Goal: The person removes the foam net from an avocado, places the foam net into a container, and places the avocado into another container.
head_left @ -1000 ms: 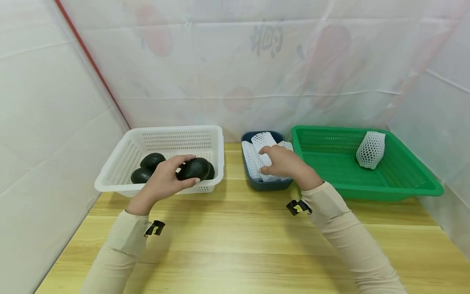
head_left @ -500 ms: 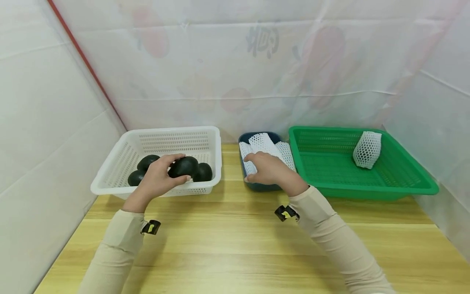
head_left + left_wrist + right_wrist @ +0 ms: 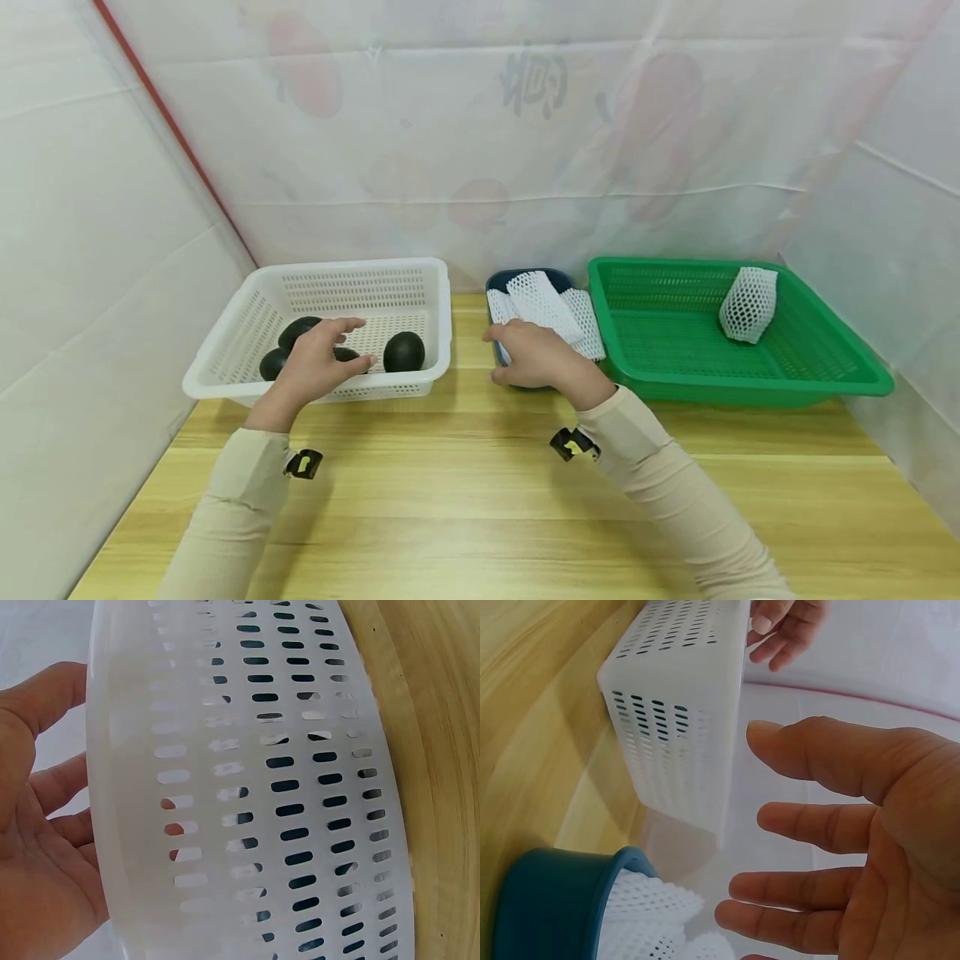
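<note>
My left hand [image 3: 311,364] hovers over the front rim of the white perforated basket [image 3: 442,333], thumb and fingers apart, holding nothing. One dark, smooth avocado [image 3: 348,356] lies just beyond its fingers, partly hidden by the hand. Another avocado [image 3: 404,352] sits to the right, and two more, one of them this avocado [image 3: 299,331], are at the left. In the left wrist view the basket wall [image 3: 300,810] hides the fruit. Above the small dark blue bin [image 3: 502,277], my right hand [image 3: 538,357] is spread, its palm bare. White foam net sleeves [image 3: 543,304] fill that bin.
A green basket [image 3: 720,387] stands at the right, with one white foam net sleeve [image 3: 750,304] in its back right part; what the sleeve contains is hidden. Behind the containers hangs a pale printed curtain [image 3: 480,125]. All three stand on the wooden table [image 3: 450,475].
My left hand has let go of an avocado, which now lies in the white basket. The right hand has drifted left and toward me over the bin, without a sleeve.
</note>
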Available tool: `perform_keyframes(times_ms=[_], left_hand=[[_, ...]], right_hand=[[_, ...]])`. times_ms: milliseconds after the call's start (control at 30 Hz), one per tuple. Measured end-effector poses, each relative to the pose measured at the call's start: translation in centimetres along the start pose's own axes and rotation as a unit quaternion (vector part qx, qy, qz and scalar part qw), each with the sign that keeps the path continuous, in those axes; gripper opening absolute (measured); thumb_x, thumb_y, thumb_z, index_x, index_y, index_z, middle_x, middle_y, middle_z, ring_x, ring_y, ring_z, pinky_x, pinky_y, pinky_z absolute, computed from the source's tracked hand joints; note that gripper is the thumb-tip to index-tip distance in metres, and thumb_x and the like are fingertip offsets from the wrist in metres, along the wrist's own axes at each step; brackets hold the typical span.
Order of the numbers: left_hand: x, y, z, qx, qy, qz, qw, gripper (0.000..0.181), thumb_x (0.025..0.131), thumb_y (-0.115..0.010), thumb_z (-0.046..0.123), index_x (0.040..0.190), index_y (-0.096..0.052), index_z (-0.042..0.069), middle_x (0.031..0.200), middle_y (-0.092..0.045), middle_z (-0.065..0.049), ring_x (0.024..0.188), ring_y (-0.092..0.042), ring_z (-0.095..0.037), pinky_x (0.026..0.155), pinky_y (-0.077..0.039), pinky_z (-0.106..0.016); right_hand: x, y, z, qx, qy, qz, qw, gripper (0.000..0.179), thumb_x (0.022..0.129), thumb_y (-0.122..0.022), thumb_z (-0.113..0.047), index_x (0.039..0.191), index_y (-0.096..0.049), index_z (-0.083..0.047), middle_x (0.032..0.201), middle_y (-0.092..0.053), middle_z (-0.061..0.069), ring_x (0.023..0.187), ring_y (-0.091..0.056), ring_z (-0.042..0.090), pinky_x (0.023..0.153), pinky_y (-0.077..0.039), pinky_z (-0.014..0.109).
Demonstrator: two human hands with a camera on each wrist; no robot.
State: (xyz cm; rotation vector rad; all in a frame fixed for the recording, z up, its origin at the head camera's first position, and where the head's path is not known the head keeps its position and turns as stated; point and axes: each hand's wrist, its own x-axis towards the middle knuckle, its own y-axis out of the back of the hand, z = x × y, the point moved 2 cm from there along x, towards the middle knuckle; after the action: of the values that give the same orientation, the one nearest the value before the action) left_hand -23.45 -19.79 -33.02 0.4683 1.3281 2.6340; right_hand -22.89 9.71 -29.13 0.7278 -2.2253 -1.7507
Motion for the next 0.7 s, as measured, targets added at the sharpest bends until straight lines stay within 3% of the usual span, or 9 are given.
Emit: perform_keyframes(times_ms=[267, 533, 700], left_hand=[[0.1, -0.7, 0.4, 0.001, -0.009, -0.014, 0.9999, 0.056, 0.082, -0.071, 0.024, 0.130, -0.051, 0.004, 0.126, -0.049, -0.019, 0.106, -0.051, -0.039, 0.081, -0.044, -0.052], [0.6, -1.1, 2.8, 0.007, -0.050, -0.045, 0.9977, 0.057, 0.080, -0.073, 0.028, 0.127, -0.054, 0.003, 0.126, -0.053, -0.018, 0.108, -0.051, -0.037, 0.086, -0.042, -0.051], [0.7, -1.2, 4.0, 0.037, -0.050, -0.052, 0.9967, 0.057, 0.080, -0.073, 0.032, 0.127, -0.055, 0.004, 0.124, -0.054, -0.016, 0.113, -0.049, -0.034, 0.090, -0.039, -0.051]], right_hand=[[-0.4, 0.1, 0.3, 0.004, -0.003, -0.007, 1.0000, 0.053, 0.084, -0.069, -0.027, 0.130, -0.052, -0.008, 0.127, -0.051, 0.013, 0.115, -0.048, 0.029, 0.085, -0.043, 0.047], [-1.6, 1.1, 1.9, 0.015, -0.020, -0.005, 0.9997, 0.056, 0.083, -0.070, -0.028, 0.131, -0.051, -0.006, 0.128, -0.050, 0.016, 0.116, -0.047, 0.032, 0.087, -0.042, 0.048], [-2.0, 1.7, 2.9, 0.028, -0.013, 0.000, 0.9995, 0.056, 0.084, -0.070, -0.027, 0.130, -0.050, -0.003, 0.126, -0.051, 0.019, 0.115, -0.047, 0.034, 0.089, -0.041, 0.047]])
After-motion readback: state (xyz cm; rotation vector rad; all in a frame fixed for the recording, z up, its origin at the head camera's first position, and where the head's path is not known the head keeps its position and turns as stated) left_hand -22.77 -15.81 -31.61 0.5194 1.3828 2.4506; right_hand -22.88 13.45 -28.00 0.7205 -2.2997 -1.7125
